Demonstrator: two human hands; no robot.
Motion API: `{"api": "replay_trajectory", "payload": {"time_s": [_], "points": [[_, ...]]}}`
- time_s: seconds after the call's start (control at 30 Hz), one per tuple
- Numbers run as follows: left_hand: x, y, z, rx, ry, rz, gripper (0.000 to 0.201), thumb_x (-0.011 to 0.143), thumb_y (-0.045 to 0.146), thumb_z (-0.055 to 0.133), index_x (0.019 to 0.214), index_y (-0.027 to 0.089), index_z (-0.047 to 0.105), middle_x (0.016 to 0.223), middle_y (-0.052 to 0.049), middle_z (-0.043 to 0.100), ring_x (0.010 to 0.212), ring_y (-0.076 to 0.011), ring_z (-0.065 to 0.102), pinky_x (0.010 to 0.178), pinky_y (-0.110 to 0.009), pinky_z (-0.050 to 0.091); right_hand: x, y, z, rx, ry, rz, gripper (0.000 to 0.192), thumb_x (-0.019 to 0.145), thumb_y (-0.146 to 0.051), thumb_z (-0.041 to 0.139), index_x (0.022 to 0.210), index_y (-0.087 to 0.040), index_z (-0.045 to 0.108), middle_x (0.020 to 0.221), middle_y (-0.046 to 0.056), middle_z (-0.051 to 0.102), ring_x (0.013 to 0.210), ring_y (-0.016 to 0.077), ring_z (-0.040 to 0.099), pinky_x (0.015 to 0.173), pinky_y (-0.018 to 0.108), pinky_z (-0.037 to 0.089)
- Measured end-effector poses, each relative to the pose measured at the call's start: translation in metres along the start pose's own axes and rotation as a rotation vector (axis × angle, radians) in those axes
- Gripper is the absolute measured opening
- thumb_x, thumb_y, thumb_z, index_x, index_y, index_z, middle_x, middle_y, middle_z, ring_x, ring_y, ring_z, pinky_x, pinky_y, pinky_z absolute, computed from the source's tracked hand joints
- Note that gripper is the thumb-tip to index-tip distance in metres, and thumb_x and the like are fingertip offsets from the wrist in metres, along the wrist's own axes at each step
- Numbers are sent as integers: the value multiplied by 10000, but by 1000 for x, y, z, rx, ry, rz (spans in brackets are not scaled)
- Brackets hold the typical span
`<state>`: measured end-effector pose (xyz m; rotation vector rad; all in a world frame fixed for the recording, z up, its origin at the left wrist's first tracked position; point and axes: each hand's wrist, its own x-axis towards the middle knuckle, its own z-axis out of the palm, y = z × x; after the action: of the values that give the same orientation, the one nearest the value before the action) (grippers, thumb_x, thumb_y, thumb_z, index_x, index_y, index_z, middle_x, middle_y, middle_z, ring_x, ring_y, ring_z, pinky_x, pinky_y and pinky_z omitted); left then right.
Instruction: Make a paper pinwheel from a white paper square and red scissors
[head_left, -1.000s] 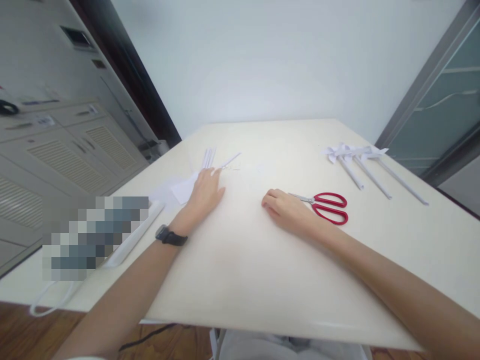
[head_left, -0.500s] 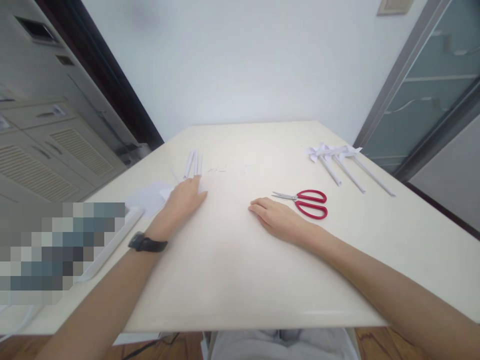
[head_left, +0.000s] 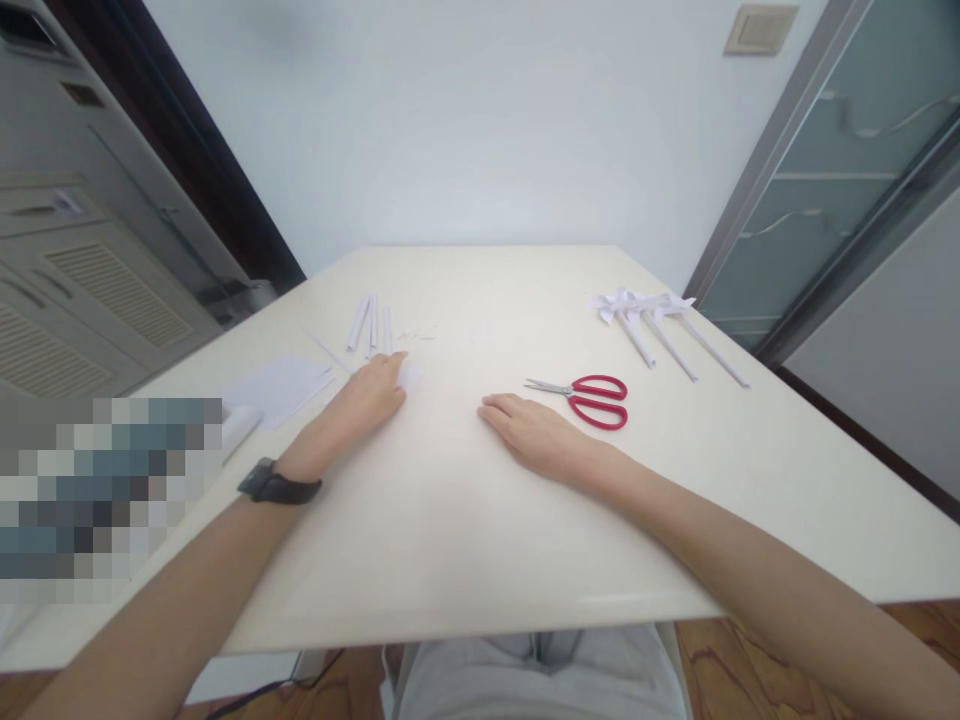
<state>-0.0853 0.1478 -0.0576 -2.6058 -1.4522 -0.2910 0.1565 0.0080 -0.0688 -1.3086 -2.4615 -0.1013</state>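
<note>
While the right hand (head_left: 536,440) lies flat and empty on the table (head_left: 480,540), a paper piece (head_left: 409,374) has been drawn toward centre under the left hand (head_left: 367,400), fingers together pressing it down. Scissors (head_left: 592,400) are left untouched at 3 o'clock of the right hand. Bare room is kept near the front edge; rolled sticks (head_left: 371,325) at 11, pinwheels (head_left: 660,325) at 1.

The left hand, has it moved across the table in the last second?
Yes. The left hand has slid back toward the person, away from the paper sticks, with a small white paper at its fingertips.
</note>
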Motion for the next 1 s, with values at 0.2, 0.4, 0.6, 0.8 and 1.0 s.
{"api": "replay_trajectory", "payload": {"time_s": [0.2, 0.4, 0.6, 0.8, 1.0], "points": [[-2, -1, -4, 20, -90, 23, 743, 820, 431, 488, 1412, 81, 208, 1390, -179, 397, 1261, -296, 403, 990, -356, 369, 0, 0, 0, 5, 3, -6, 284, 892, -251, 522, 1161, -161, 535, 1196, 89, 553, 1010, 210, 577, 832, 417, 497], [-11, 17, -9, 95, -100, 30, 678, 855, 323, 401, 1448, 186, 102, 1375, -197, 376, 1021, -332, 586, 802, -389, 455, 0, -2, -2, 21, -3, 4, 282, 893, -250, 520, 1161, -163, 535, 1196, 88, 552, 1007, 208, 577, 831, 415, 498], [-17, 26, -15, 102, -52, 8, 644, 820, 105, 323, 1439, 205, 178, 1297, -183, 465, 914, -305, 625, 759, -396, 464, 0, -3, -4, 65, -27, 28, 287, 892, -253, 522, 1165, -163, 533, 1206, 89, 546, 1022, 214, 571, 843, 425, 490], [-15, 34, -46, -45, 158, -98, 566, 785, 70, 326, 1347, 125, 357, 1186, -189, 553, 1063, -380, 537, 867, -499, 403, -2, -2, -9, 191, -49, 63, 278, 898, -251, 509, 1164, -174, 537, 1229, 88, 535, 1056, 220, 552, 878, 442, 465], [-23, 69, -67, -553, 134, 11, 359, 793, 227, 459, 1146, 186, 510, 1122, -45, 610, 994, -244, 577, 845, -328, 448, -4, 7, -25, 435, -24, 170, 310, 887, -193, 478, 1191, -138, 501, 1203, 122, 546, 1089, 220, 521, 943, 417, 401]]}}
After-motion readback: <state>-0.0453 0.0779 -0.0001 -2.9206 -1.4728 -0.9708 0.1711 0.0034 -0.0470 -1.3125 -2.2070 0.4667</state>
